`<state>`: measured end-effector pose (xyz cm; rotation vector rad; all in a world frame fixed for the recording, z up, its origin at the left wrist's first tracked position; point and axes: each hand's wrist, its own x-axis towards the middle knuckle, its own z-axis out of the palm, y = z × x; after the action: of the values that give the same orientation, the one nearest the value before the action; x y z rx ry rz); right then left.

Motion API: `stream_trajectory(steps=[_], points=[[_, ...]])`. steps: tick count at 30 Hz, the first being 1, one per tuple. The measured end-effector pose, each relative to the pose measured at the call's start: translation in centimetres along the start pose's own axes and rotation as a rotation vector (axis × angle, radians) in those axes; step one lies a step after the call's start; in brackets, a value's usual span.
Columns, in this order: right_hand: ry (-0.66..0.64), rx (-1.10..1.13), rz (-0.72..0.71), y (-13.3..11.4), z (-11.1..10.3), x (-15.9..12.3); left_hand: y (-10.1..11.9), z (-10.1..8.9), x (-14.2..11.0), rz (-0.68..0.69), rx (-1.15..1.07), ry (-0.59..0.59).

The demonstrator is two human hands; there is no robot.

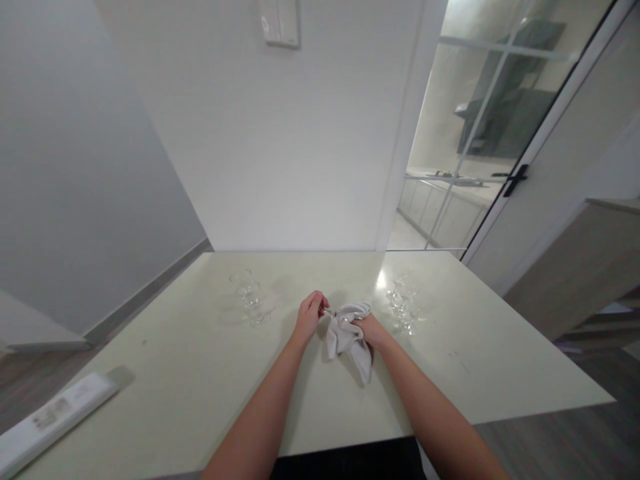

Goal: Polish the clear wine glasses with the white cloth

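Over the middle of a pale table, my left hand pinches the foot or stem of a small clear glass, fingers closed. My right hand is wrapped in a white cloth that covers the glass's bowl; a loose end of the cloth hangs toward me. Both forearms reach in from the near edge.
A cluster of small clear glasses stands left of my hands, another cluster to the right. A long white box lies at the table's near left corner. A wall sits behind the table; a glass door opens at the right.
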<state>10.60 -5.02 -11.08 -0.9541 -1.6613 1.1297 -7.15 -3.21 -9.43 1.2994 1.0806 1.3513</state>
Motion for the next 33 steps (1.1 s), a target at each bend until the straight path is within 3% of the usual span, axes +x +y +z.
stream_trajectory(steps=[13,27,33], points=[[0.066,0.152,0.080,-1.1,0.8,-0.3,-0.5,-0.1,0.2,-0.028,-0.031,-0.010],[0.102,0.076,0.087,1.1,0.3,-0.1,-1.4,-0.2,0.6,-0.014,-0.041,-0.016],[-0.011,0.071,0.004,1.0,0.0,0.1,-1.2,-0.2,0.6,-0.026,-0.017,-0.008]])
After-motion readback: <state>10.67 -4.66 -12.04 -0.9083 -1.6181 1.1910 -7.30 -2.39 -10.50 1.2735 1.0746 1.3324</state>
